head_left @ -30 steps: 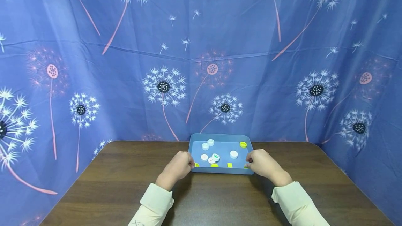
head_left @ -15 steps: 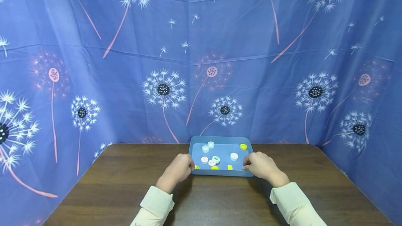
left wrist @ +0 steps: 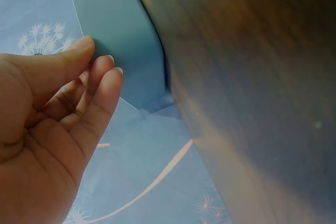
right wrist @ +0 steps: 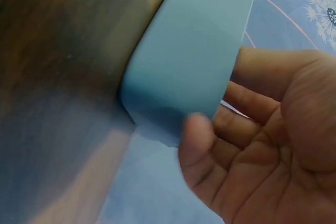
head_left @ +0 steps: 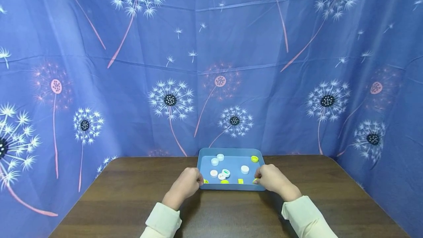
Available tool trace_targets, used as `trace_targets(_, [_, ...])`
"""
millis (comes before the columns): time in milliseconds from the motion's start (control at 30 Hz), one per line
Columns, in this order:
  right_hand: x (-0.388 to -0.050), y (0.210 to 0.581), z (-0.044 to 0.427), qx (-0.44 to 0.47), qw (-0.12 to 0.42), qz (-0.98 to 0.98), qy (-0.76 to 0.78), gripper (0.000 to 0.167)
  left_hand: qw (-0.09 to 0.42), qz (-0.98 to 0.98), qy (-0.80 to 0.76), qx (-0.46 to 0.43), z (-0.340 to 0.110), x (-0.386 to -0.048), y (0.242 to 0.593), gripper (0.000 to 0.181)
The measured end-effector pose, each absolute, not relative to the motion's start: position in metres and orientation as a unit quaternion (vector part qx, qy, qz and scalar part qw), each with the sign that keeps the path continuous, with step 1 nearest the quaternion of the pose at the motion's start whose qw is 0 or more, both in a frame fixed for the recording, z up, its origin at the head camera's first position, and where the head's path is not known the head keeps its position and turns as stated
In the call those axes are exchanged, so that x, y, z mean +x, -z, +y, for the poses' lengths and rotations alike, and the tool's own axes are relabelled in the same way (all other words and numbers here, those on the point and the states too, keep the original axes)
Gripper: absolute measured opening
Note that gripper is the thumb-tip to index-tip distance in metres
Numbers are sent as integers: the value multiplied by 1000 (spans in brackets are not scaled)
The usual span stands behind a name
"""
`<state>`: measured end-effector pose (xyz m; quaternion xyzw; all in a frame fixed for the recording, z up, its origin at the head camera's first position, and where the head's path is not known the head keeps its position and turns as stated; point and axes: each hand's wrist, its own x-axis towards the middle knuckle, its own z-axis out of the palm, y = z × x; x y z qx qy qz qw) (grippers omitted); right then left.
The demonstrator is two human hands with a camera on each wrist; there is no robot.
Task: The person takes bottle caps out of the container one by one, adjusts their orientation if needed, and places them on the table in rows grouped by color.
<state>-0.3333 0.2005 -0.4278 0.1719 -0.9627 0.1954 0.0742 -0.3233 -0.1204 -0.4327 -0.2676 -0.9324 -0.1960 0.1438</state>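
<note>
A shallow blue tray (head_left: pixel 232 186) lies at the table's back, holding white and yellow round caps. At its near left corner, my left hand (head_left: pixel 185 184) (left wrist: pixel 58 114) pinches the rim; a yellow cap (head_left: pixel 206 181) shows beside the fingertips. My right hand (head_left: pixel 275 181) (right wrist: pixel 273 124) reaches over the near right corner, fingertips pinching a yellow cap (head_left: pixel 255 181) low in the tray. In the right wrist view the tray wall (right wrist: pixel 184 51) hides some fingertips and that cap, while one finger stays outside.
A white cap (head_left: pixel 245 169) lies right of the tray's middle, a yellow cap (head_left: pixel 255 159) farther back, and several more caps lie on the left side. The brown table (head_left: pixel 218 212) ends at a blue dandelion-print curtain (head_left: pixel 211 47).
The right hand has shifted slightly left over the tray, and the yellow cap at its fingertips, hidden half a second ago, shows again. The left hand stays at its corner. The head view has tilted upward.
</note>
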Motion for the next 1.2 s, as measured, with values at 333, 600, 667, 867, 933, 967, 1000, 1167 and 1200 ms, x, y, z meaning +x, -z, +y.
trace_targets(333, [-333,423,195,182,58,-966,-173,17,144,-929,217,-262,-122,-324,438,19])
trace_targets(600, [-335,426,196,137,69,-967,-202,15,147,-924,223,-272,-122,-326,439,16])
trace_targets(667, [-335,426,197,135,75,-966,-209,13,151,-923,220,-276,-123,-327,438,16])
trace_targets(867, [-337,430,197,137,66,-958,-243,16,147,-925,222,-273,-123,-325,438,15])
trace_targets(933, [-337,431,198,135,63,-956,-253,18,144,-927,220,-268,-122,-325,438,15])
trace_targets(967, [-337,431,198,130,62,-956,-257,19,141,-928,220,-265,-122,-325,438,15])
trace_targets(1000, [-337,431,198,126,64,-956,-258,20,138,-929,222,-263,-122,-325,438,16])
trace_targets(1167, [-336,425,197,109,127,-953,-253,25,134,-927,228,-267,-124,-327,437,16])
trace_targets(1200, [-335,423,196,113,148,-949,-254,26,135,-926,228,-268,-124,-328,436,16])
